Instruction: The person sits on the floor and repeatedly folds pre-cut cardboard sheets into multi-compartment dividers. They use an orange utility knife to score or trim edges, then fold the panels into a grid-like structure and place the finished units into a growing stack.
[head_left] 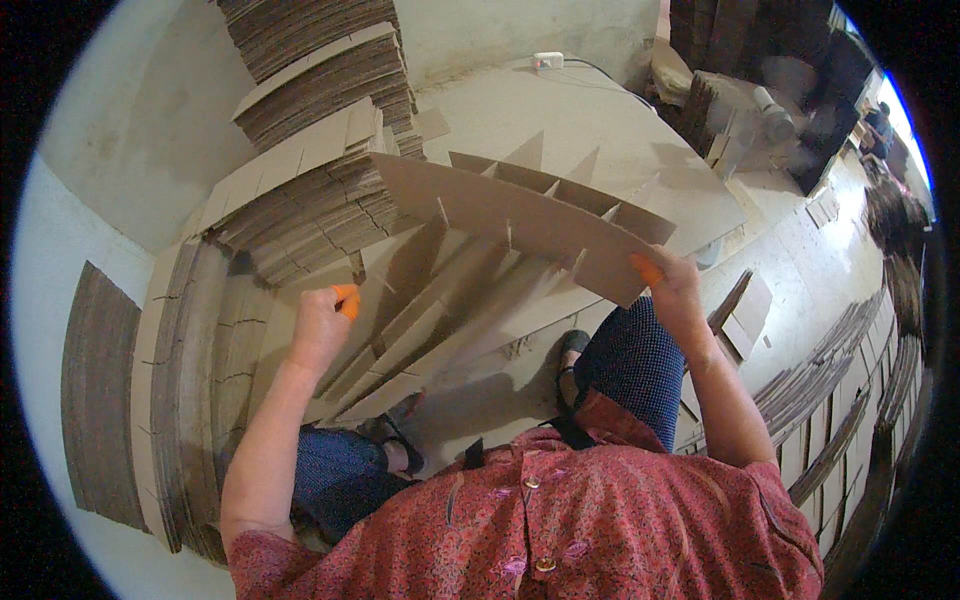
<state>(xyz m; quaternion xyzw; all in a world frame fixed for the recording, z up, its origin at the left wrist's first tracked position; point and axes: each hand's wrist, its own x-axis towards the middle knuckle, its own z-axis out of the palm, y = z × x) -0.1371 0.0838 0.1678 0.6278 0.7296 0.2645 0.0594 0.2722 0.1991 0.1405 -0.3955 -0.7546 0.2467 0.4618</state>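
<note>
The head view looks down at a person sitting low on the floor (600,120), in a red patterned shirt (560,520).

The right hand (672,288) is closed on the end of a long cardboard strip (510,225). An orange cover shows on one finger there. This strip runs from the right hand across and up toward the left. Several shorter cardboard pieces (440,290) are already slotted into it and hang down under it like the teeth of a comb. Together they make a part-built cardboard grid, held up in the air between both hands.

The left hand (322,322) is curled shut, with an orange cover on a finger too. It sits at the left edge of the hanging pieces. I cannot tell if it grips one or only touches it.

So some crosspieces look joined. It looks like more strips may be left to add.

Behind the left hand are big stacks of flat cardboard (310,200). More cardboard piles (840,400) lie past the right hand. A white power strip (548,60) lies far ahead on the floor.
</note>
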